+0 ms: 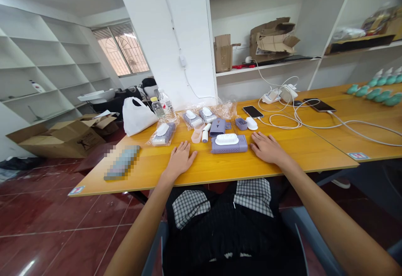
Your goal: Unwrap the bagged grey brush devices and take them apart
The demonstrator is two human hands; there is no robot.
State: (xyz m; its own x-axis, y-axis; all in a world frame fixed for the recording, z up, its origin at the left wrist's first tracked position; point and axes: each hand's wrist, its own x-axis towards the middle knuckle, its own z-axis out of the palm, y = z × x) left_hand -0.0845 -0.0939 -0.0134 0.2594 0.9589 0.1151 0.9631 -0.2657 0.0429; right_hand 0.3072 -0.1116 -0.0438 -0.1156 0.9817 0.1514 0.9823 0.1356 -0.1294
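Note:
Both palms rest on the yellow wooden table (201, 171). My left hand (180, 161) lies flat with fingers apart, holding nothing. To the right of the purple box, my right hand (266, 148) also lies flat and holds nothing. Between them sits a purple perforated box (229, 147) with a white bristle brush (226, 139) on top. Just behind are a purple open case (217, 127), a small white bottle (205, 133) and a pale pink cup (197, 134). A small purple tray (241, 124) stands beside a white oval piece (251, 123).
Bagged purple-and-white sets (163, 134) lie behind my left hand, near a white plastic bag (138, 116) and bottles (166, 103). A phone (253, 112) and charging cables (295, 121) spread at the right rear. Green bottles (373, 94) line the far right. A blurred-out object (122, 163) lies left.

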